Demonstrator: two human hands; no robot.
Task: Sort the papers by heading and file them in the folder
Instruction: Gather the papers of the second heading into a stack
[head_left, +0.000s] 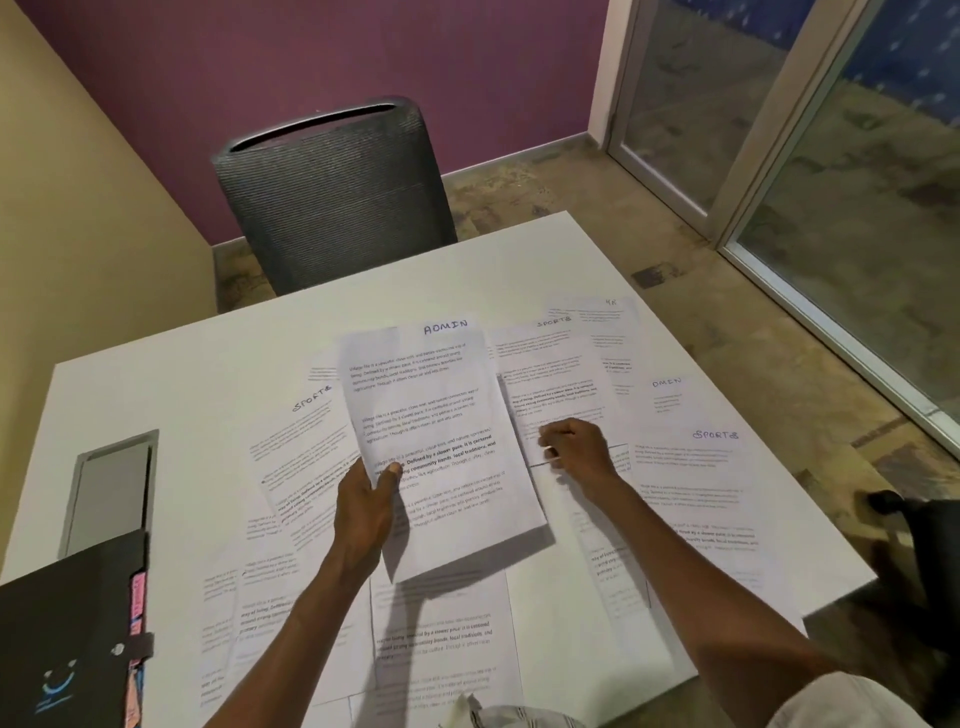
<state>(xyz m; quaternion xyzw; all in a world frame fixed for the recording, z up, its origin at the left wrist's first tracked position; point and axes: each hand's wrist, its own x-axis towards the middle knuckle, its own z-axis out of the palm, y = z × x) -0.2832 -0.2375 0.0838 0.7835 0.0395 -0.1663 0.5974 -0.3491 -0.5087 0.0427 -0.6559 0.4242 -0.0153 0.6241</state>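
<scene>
My left hand (366, 506) grips a sheet headed ADMIN (441, 415) by its lower left edge and holds it lifted above the table. My right hand (574, 449) rests with curled fingers on a sheet headed SPORTS (558, 374) just right of it; whether it pinches the paper is unclear. Other printed sheets lie spread over the white table (156, 384): a SPORTS sheet (306, 447) at the left, another SPORTS sheet (696, 493) at the right, an ADMIN sheet (667, 397) and an HR sheet (610, 322) at the far right. The black folder (67, 639) lies at the near left corner.
A grey cable hatch (111, 493) is set into the table beside the folder. A dark mesh chair (332, 192) stands at the table's far side. The base of another chair (914, 525) shows at the right. Glass doors (779, 130) line the right wall.
</scene>
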